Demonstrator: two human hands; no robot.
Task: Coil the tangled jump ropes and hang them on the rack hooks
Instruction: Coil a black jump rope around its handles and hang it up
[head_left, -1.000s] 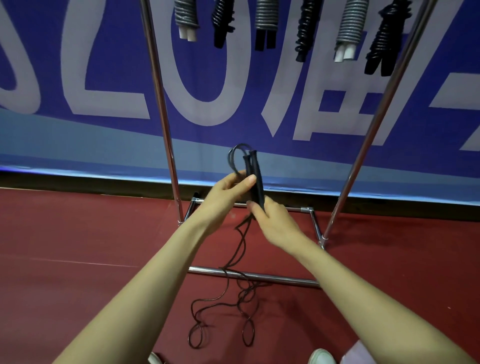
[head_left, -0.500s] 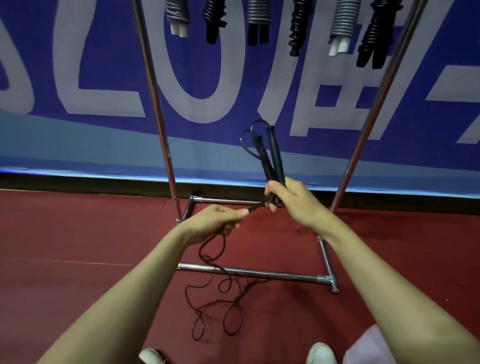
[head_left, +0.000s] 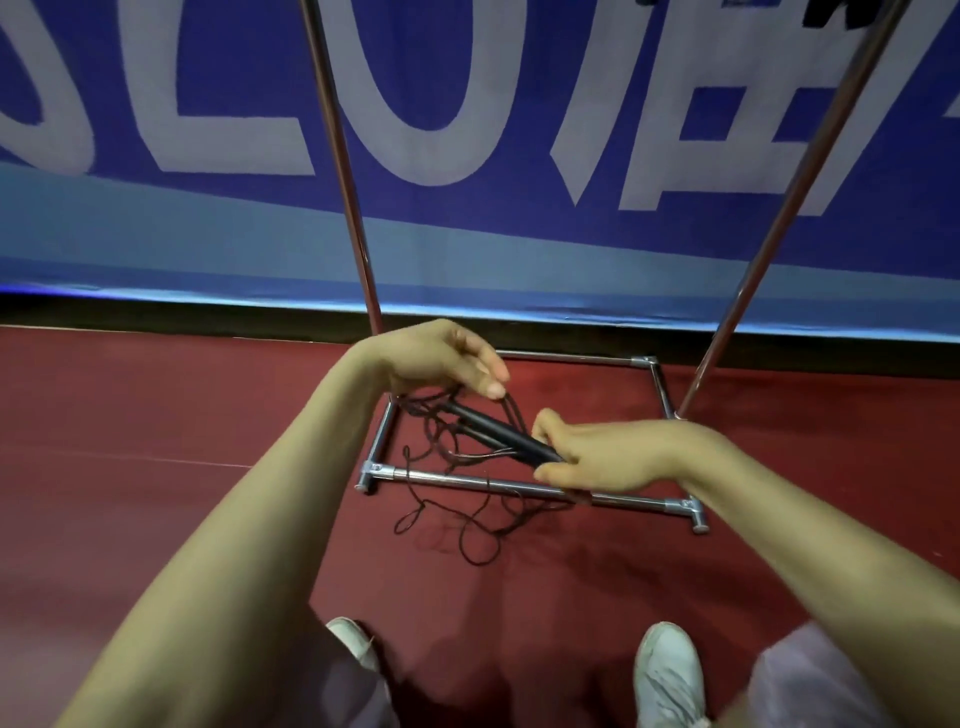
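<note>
A blue banner (head_left: 208, 234) with large pale letters runs along the wall; the frame cuts the letters off, so no word can be read. Below it are a black skirting strip and a dark red floor (head_left: 156, 415), where a chrome rack (head_left: 343, 156) stands on a rectangular base.

A person in white shoes (head_left: 670, 670) works a black jump rope (head_left: 511, 441) over that base. The right hand (head_left: 618, 457) has its fingers curled round the two handles (head_left: 467, 415), which point up and left. The left hand (head_left: 436, 361), fingers bent, pinches several strands of cord (head_left: 514, 415) at its fingertips. The rest of the cord lies tangled on the floor, across the base's front bar (head_left: 457, 479).
</note>
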